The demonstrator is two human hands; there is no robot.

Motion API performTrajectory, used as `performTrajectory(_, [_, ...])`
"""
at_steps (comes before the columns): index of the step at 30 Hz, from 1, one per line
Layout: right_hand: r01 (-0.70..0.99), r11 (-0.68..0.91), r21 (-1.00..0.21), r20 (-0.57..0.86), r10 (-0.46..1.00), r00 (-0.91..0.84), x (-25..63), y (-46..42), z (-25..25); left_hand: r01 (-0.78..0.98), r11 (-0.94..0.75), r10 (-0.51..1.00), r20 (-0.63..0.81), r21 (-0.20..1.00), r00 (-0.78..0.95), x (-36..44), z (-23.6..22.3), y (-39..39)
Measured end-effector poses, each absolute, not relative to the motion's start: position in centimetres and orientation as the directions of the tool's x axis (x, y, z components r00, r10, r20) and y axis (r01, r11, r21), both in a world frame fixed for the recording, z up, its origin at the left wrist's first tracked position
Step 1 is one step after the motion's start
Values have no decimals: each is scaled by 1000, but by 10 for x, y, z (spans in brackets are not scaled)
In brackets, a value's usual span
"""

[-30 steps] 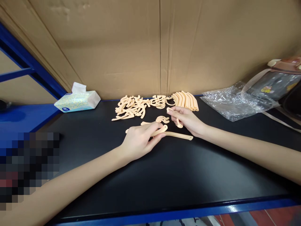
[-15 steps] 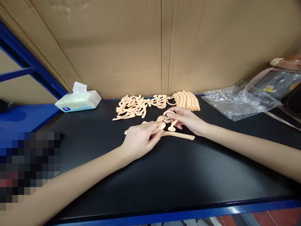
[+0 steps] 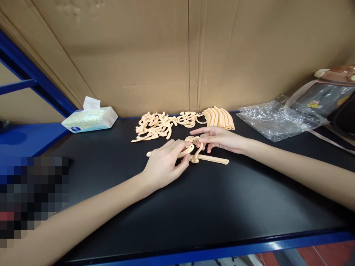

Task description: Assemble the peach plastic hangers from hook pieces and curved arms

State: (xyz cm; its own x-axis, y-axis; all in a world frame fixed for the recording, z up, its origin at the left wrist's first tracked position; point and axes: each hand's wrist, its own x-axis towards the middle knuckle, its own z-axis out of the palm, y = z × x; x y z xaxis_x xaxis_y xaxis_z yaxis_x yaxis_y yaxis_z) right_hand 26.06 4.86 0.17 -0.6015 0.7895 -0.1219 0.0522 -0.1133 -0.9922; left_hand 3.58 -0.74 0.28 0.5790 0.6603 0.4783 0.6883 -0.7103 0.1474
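Near the middle of the tabletop (image 3: 194, 210), toward its back edge, the left hand (image 3: 166, 159) is gripping a beige strip (image 3: 187, 150) between thumb and fingers, leaving the holed tip showing. The right hand (image 3: 215, 139) is pinching the upper end of a thin curved piece (image 3: 200, 149), index finger extending past it. The piece's rounded foot is hanging over a long strip (image 3: 213, 159) in this view; whether they are touching, I cannot tell.

For good handling, keeping the left grip firm but light is probably best, since a thin strip may be twisting under pressure. Guiding the curved piece by its end, and keeping fingertips from hiding the hole, should be helping too.

The pieces are looking smooth, matte and stiff, like plastic or pale wood. Along the back edge, a heap of hooked pieces (image 3: 155, 127) is lying tangled, while curved strips (image 3: 219, 118) are lying side by side. Toward the right, a clear plastic bag (image 3: 277, 120) is crinkling and shining; near the back-left corner, a soft tissue pack (image 3: 90, 120) is sitting.
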Motion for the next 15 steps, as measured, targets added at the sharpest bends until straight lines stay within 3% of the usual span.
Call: performTrajectory(15, [-1, -133, -991, -114, 846, -521, 259, 47, -3, 722, -692, 605, 550, 5, 575, 34, -5, -3])
